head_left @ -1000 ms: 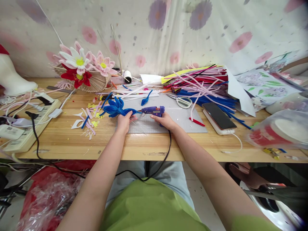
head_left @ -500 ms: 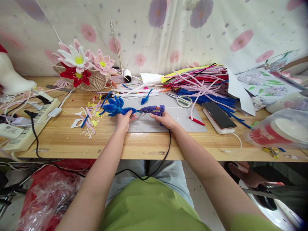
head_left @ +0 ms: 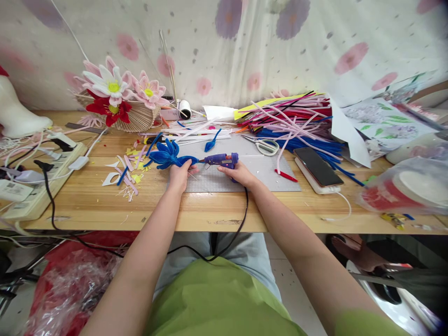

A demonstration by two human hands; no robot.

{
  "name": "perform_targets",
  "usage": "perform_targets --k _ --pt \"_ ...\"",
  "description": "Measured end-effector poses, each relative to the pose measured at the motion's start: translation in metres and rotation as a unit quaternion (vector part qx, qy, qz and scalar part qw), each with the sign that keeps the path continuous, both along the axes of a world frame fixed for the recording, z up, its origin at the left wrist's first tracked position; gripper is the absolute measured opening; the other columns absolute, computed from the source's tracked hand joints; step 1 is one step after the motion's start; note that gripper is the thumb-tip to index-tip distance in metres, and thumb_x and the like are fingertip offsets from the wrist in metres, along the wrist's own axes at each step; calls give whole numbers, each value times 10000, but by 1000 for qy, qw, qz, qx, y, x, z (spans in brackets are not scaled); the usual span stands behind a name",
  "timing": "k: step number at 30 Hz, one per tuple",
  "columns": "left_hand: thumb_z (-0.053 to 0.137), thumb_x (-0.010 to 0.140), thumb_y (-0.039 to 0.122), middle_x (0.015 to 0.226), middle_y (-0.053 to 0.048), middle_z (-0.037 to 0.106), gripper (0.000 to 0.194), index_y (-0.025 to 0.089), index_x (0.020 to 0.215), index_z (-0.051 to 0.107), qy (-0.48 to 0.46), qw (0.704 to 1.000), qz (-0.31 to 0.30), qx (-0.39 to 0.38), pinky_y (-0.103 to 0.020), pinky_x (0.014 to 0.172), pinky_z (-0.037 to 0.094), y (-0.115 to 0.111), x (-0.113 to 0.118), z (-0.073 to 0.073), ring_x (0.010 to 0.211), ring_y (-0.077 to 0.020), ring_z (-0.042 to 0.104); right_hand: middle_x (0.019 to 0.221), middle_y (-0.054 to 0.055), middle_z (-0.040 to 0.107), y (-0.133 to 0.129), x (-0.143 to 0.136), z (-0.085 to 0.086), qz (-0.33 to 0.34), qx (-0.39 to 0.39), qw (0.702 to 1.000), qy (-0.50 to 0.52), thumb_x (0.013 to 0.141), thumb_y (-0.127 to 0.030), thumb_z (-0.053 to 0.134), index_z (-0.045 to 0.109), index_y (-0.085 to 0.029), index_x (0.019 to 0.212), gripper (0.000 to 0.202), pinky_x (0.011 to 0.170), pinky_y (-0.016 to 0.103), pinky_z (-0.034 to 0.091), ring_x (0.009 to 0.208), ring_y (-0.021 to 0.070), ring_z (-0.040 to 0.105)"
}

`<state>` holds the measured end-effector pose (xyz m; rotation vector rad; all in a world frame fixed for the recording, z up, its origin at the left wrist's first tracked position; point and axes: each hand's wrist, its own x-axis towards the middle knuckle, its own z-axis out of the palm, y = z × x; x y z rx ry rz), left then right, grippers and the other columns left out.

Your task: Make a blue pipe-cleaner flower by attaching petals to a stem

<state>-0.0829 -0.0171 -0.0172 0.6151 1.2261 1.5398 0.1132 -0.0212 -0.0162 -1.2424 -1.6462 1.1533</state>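
My left hand (head_left: 179,176) is closed on a blue pipe-cleaner flower (head_left: 165,154), whose fuzzy petals fan out to the left. One blue petal points right from my fingers, toward the glue gun. In my right hand (head_left: 238,173) is a purple hot glue gun (head_left: 221,160), its nozzle facing left at the tip of that petal; whether they touch I cannot tell. A black cord hangs from the gun over the table edge. Beyond the gun, a loose blue petal (head_left: 211,144) with a stem lies on the grey cutting mat (head_left: 245,185).
Scissors (head_left: 267,147), a red pen-like tool (head_left: 287,176) and a phone (head_left: 318,166) lie to the right. Behind them is a heap of pipe cleaners (head_left: 294,116). Scraps (head_left: 130,171), a power strip (head_left: 52,176) and a fan with fuzzy flowers (head_left: 138,116) are at the left.
Almost nothing differs. Both hands keep their hold on the flower and the glue gun in nearly the same place; the whole view has shifted slightly.
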Motion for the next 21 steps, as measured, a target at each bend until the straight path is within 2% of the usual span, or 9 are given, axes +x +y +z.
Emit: perform_targets --k 4,9,17,21 --pt "674 633 142 582 4 598 113 106 661 571 1 1000 -2 2 -268 571 550 0 -1 -1 493 -81 566 584 -20 501 0 -2 1 3 -15 1000 0 606 -616 653 554 -187 712 453 577 277 408 569 116 465" --pt "665 644 131 588 -4 605 92 101 663 580 0 1000 -2 1 -277 587 551 1 -1 0 494 -81 565 611 -9 526 0 -4 0 -5 9 1000 -2 637 -586 645 576 -187 742 419 616 289 428 622 137 500" --pt "630 662 96 547 10 582 67 102 630 572 -15 1000 5 -3 -230 515 529 0 0 2 477 -79 562 657 5 570 1 -2 0 15 20 1000 -6 651 -548 654 618 -187 827 403 684 310 449 724 174 549" --pt "619 678 95 544 -3 594 76 98 615 577 -25 1000 3 -8 -221 514 528 0 -2 3 476 -73 556 709 13 612 3 1 -3 3 26 1000 -17 648 -557 651 631 -190 874 431 720 328 458 757 182 569"
